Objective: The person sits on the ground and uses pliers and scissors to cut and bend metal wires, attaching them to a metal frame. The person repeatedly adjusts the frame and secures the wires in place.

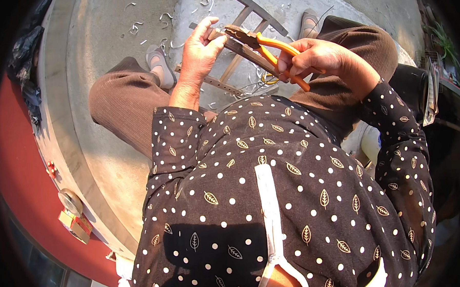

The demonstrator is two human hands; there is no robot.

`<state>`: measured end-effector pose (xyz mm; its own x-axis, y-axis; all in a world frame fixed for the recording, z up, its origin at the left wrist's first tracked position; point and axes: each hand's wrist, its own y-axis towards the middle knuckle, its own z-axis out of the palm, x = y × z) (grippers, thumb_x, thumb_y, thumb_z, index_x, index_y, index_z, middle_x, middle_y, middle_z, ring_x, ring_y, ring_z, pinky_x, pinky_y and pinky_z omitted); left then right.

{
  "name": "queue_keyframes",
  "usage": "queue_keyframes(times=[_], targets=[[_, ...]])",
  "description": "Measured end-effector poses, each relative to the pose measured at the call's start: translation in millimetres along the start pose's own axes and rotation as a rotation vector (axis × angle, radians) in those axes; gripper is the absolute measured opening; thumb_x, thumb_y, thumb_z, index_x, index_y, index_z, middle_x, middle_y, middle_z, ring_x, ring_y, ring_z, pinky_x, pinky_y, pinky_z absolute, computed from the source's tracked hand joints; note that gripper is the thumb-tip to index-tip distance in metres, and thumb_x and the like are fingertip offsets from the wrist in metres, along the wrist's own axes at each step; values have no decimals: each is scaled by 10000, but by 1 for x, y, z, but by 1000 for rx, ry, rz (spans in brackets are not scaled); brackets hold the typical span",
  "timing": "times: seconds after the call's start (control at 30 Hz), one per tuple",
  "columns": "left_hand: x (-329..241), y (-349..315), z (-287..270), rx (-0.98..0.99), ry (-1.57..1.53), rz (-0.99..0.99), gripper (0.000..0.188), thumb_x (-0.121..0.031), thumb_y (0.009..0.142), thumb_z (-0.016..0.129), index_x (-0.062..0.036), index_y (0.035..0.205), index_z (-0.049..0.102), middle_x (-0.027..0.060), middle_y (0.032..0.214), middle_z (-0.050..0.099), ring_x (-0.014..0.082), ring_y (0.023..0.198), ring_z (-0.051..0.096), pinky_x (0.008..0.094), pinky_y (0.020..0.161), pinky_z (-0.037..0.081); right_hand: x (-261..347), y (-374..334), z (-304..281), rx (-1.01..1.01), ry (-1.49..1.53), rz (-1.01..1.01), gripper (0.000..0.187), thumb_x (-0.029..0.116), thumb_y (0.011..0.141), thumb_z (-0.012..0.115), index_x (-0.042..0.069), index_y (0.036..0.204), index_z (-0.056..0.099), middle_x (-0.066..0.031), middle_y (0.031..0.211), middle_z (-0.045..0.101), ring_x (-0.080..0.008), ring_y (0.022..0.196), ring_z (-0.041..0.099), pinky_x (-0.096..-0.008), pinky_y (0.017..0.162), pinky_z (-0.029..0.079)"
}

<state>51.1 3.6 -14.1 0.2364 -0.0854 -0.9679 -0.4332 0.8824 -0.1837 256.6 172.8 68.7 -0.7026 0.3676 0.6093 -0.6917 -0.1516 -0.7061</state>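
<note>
My right hand (313,59) is closed round the orange handles of a pair of pliers (273,42). Their dark jaws point left and lie close to the top of a wooden frame (246,51), near my left thumb. What the jaws bite on, if anything, is too small to tell. With thumb and fingers, my left hand (198,57) grips the left end of the frame's upper bar. The frame is made of several bars and crosspieces, one bar pierced with a row of holes. It stands between my spread knees.
White curled strips (135,28) lie scattered over the concrete floor (124,199). Thin wire and a yellow-handled object (269,79) sit below the frame. A red surface (33,172) with a small box (75,225) is at left, with black plastic (23,62) beyond. Plants (444,44) grow at right.
</note>
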Motion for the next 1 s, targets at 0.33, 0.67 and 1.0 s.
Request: queue_keyframes(times=[0.33, 0.67, 1.0], targets=[[1, 0, 8, -13, -5, 38, 440, 6, 792, 596, -24, 1213, 469, 13, 899, 570, 80, 829, 529, 228, 769, 440, -14, -9, -6, 24, 108, -16, 257, 10, 653, 556, -10, 905, 603, -121, 908, 609, -203, 871, 605, -291, 790, 483], [-3, -2, 9, -7, 2, 28, 439, 11, 790, 599, -20, 1208, 471, 28, 925, 586, 91, 856, 541, 231, 783, 440, -14, -4, -3, 73, 63, -25, 246, 53, 705, 573, -3, 944, 581, -120, 872, 607, -181, 822, 595, -285, 700, 502], [-2, 2, 4, 2, -18, 16, 457, 1, 783, 607, -34, 1219, 474, 41, 964, 585, 99, 874, 544, 237, 795, 442, -21, 3, -5, 116, 105, -59, 232, 26, 719, 557, -2, 949, 568, -127, 880, 595, -200, 861, 598, -296, 734, 507]])
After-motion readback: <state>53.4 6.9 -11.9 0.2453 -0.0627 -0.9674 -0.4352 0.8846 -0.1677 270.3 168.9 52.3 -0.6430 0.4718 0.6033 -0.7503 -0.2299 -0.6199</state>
